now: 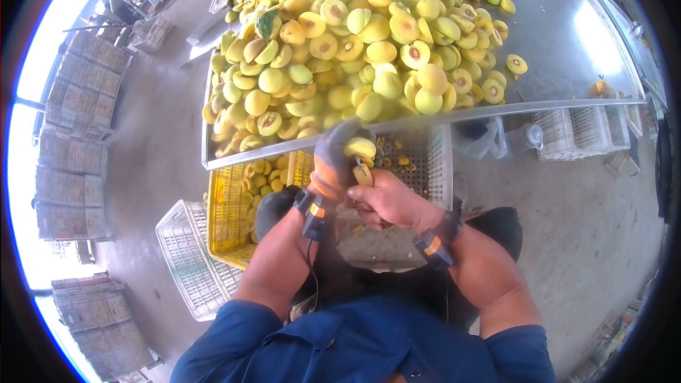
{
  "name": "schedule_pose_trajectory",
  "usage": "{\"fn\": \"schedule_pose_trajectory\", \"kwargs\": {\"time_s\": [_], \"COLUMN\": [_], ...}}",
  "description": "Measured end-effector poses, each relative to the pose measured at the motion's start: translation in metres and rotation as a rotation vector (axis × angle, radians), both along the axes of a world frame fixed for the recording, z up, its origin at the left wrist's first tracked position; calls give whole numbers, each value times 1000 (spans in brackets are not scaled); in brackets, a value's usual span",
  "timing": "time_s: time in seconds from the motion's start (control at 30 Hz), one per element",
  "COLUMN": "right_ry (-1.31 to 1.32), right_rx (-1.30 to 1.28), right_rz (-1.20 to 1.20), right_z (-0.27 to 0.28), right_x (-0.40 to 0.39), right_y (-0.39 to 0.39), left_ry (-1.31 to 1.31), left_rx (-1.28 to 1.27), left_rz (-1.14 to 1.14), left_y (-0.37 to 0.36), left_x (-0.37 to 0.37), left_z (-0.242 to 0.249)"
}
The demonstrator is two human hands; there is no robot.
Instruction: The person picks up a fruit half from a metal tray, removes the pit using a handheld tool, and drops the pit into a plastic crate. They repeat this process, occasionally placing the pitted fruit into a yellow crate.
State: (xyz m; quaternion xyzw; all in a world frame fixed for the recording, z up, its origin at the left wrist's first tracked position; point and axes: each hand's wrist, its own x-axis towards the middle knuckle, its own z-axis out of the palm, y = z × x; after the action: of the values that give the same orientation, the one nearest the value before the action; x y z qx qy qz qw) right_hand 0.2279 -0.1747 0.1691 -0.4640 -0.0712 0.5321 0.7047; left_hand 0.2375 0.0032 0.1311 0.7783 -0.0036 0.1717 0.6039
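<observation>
My left hand (334, 159), in a dark and orange glove, is closed around a yellow peach piece (360, 147) just below the table's front edge. My bare right hand (394, 200) grips a small pitting tool by its light wooden handle (362, 174). The metal end of that tool meets the underside of the peach, partly hidden by the fruit. Beyond both hands, a big heap of halved yellow-green peaches (381, 52) lies on the metal table (560, 50); some halves show brown pits or hollows.
A yellow crate (228, 216) holding peach pieces stands at my left, beside white crates (186, 255). Under the table edge is a grey crate (440, 163) with scraps. White baskets (578, 131) and a plastic bag (482, 138) are to the right. Stacked crates (78, 135) line the left.
</observation>
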Motion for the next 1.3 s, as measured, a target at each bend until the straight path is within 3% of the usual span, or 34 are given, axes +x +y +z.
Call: {"fn": "schedule_pose_trajectory", "kwargs": {"time_s": [0.03, 0.1, 0.17, 0.27, 0.33, 0.37, 0.4, 0.47, 0.53, 0.6, 0.7, 0.8, 0.9, 0.93, 0.97, 1.0, 1.03, 1.07, 1.1, 1.17, 1.27, 1.3], "right_ry": [-27, -115, -241, -601, -846, -968, -961, -946, -903, -890, -908, -869, -635, -508, -378, -418, -459, -500, -580, -736, -809, -840], "right_rx": [4, -26, -98, -134, -108, -80, -113, -181, -190, -186, -202, -267, -399, -466, -529, -495, -460, -423, -422, -427, -389, -375], "right_rz": [13, 28, 33, 4, -71, -119, -104, -70, -128, -171, -237, -266, -134, -68, 0, -37, -73, -111, -110, -107, -157, -180], "right_z": [0, 4, 15, 16, 9, 5, 4, 9, 14, 23, 32, 7, -24, -18, -14, -8, -1, 2, -4, -17, -22, -24], "right_x": [1, -1, -4, -7, -11, -15, -17, -20, -25, -29, -36, -37, -26, -17, -12, -13, -14, -15, -14, -13, -11, -11], "right_y": [1, 0, -4, -6, -5, -4, -6, -8, -8, -8, -13, -12, -15, -16, -19, -22, -23, -24, -23, -19, -17, -16], "left_ry": [60, -19, -304, -258, -86, -72, -59, -181, -183, 156, 191, -8, -274, -174, -167, -172, -74, 118, 91, 282, 132, 77], "left_rx": [-63, 76, 476, 379, 89, 79, 70, 313, 242, -642, -929, -196, 822, 766, 710, 890, 492, -410, -288, 318, 578, 542], "left_rz": [-22, -45, -40, 45, 50, 54, 59, 83, 76, 111, 32, 291, 369, 400, 407, 467, 528, 594, 616, 769, 702, 603], "left_y": [1, 3, -2, -11, -18, -19, -20, -19, -20, -25, -8, 12, 30, 66, 74, 107, 125, 136, 171, 179, 149, 128], "left_x": [0, -1, -1, -9, -15, -19, -23, -27, -29, -26, -21, -7, -43, -44, -58, -65, -75, -76, -85, -100, -76, -61], "left_z": [4, 14, 48, 42, 44, 45, 46, 41, 42, 50, 44, 14, 76, 45, 57, 44, 37, 49, 29, 43, 52, 55]}}
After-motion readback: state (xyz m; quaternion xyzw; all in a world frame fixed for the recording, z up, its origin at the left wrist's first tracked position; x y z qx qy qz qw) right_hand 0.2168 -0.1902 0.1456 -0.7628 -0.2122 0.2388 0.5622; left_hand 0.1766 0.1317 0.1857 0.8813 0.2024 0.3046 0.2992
